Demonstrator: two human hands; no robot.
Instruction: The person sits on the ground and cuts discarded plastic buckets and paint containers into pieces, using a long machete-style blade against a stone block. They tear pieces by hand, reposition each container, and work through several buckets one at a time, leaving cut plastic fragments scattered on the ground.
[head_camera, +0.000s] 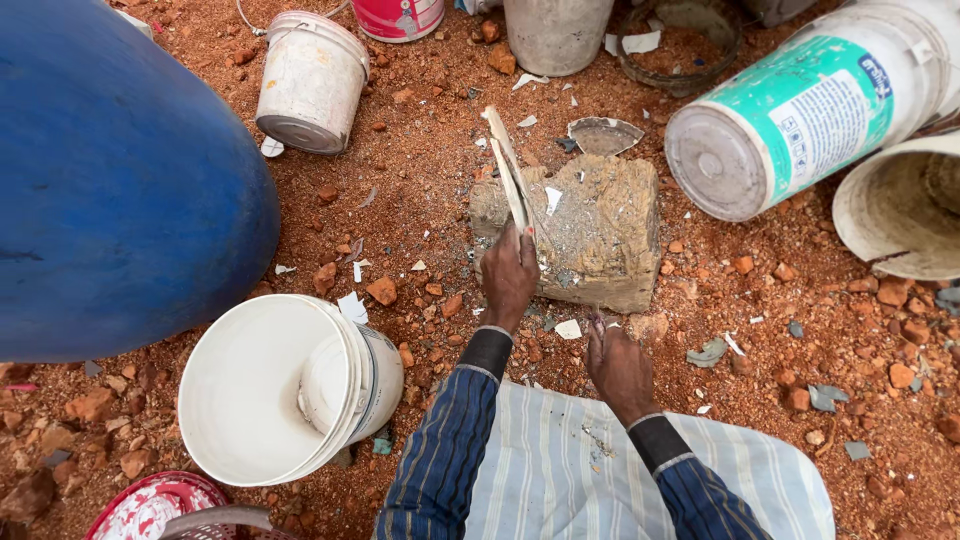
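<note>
near the middle of the frame the left hand is clenched around the lower end of a pale, thin tile piece, which stands on edge, tilted toward the upper left, with its lower part against the left end of a rough stone block. the block lies on red gravel ground and its top is dusted with grey chips and small white shards. the right hand sits lower, just below the block's front edge, fingers curled inward; whether it grips anything, i cannot tell. both forearms wear dark blue striped sleeves, and a light striped cloth covers the lap at the bottom centre.

at lower left a white bucket lies on its side, open mouth facing the camera, close to the left forearm. a big blue drum fills the upper left. a smaller white bucket lies toppled at top, left of centre, and a green-and-white labelled bucket lies on its side at upper right. a curved grey shard rests just above the block.
</note>
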